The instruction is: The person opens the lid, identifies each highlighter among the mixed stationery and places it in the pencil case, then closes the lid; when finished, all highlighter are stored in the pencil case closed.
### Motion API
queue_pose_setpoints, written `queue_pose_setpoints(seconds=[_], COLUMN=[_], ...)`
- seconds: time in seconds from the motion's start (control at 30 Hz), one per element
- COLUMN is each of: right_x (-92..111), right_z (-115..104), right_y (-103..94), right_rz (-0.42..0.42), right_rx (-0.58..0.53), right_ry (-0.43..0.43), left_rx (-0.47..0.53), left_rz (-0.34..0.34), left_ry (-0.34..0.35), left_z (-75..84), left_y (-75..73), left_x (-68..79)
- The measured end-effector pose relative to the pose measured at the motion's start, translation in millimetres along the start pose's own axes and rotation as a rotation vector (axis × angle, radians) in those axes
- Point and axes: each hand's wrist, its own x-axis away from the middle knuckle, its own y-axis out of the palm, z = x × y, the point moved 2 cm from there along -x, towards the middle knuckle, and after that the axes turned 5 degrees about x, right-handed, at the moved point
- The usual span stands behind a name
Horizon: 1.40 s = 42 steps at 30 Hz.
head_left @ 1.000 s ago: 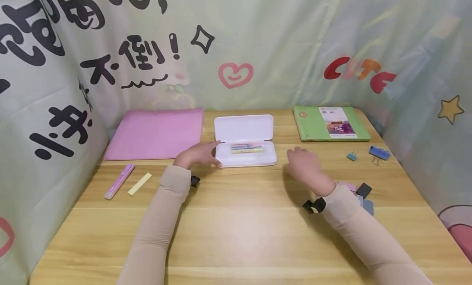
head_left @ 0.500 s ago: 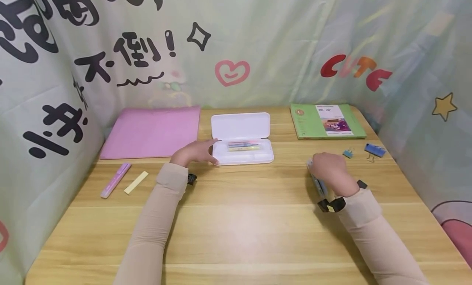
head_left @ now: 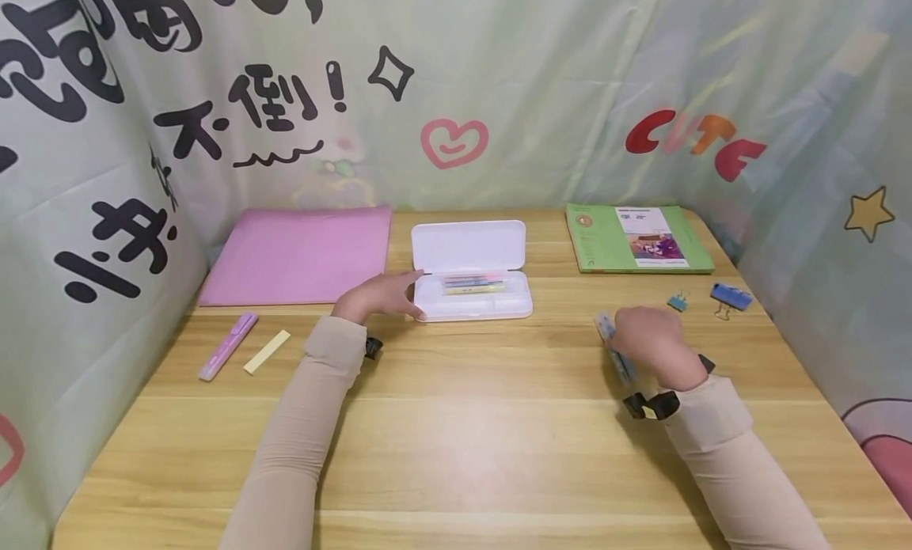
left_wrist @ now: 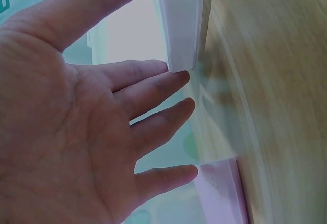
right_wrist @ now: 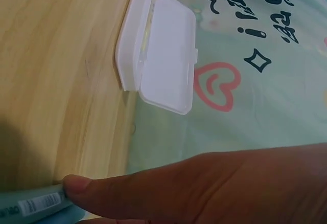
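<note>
A white pencil case (head_left: 473,305) stands open on the table, its lid raised, with several slim pens (head_left: 473,285) inside. My left hand (head_left: 381,295) rests at the case's left end, fingers spread and nearly straight; fingertips touch its corner in the left wrist view. Farther right, my right hand (head_left: 651,336) grips a slim blue-grey item (head_left: 614,348) just off or on the table; I cannot tell which. In the right wrist view, the thumb presses on this grey-green item (right_wrist: 36,203), which bears a barcode label. Its exact kind is unclear.
Left lie a pink folder (head_left: 299,257), a pink-purple slim box (head_left: 228,346) and a pale yellow strip (head_left: 267,352). At right are a green book (head_left: 602,245), a teal binder clip (head_left: 678,301) and a blue binder clip (head_left: 731,297). A dark piece (head_left: 707,363) shows behind the right wrist.
My right hand has moved right, away from beside the pencil case, and taken hold of the blue-grey item. My left hand has stayed at the case's left end.
</note>
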Motion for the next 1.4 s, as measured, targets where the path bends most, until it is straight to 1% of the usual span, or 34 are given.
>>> queue_pose_setpoints(seconds=[0.23,0.57,0.7,0.9,1.0,1.1,1.27,1.33,1.4], right_x=[-3,-6,-9,-17,-24,-32,-49,-56,-62], right_z=[-5,-19,-25,-37,-48,-62,-85,-93,-101], right_y=[5.2,6.7,4.5,-2.0,-8.0,-15.0,-23.9,-26.6,-29.0], right_rz=[0.030,0.039,0.077,0.164,0.206,0.278,0.435,0.472,0.490], right_rx=[-0.024,0.011,0.006,0.039,0.064,0.071,0.058,0.054,0.062], right_ry=[-0.017,-0.058,-0.064,-0.102,-0.119,-0.153,-0.233,-0.256,-0.278], left_rx=[-0.007,-0.006,0.003,0.003,-0.005,-0.015,-0.026,-0.029,-0.034], left_rz=[0.006,0.008,0.011,0.016,0.019,0.025,0.026,0.025,0.025], left_ry=[0.007,0.006,0.002,0.009,0.011,0.012,0.012,0.013,0.018], left_z=[-1.5,-2.9,-1.1,1.6,-0.8,-2.2,-1.3,-0.5,0.4], left_y=[0.3,0.6,-0.1,-0.2,-0.1,0.0,-0.2,0.0,0.1], left_x=[0.7,1.4,3.4,3.5,2.8,2.3,3.1,2.8,2.3])
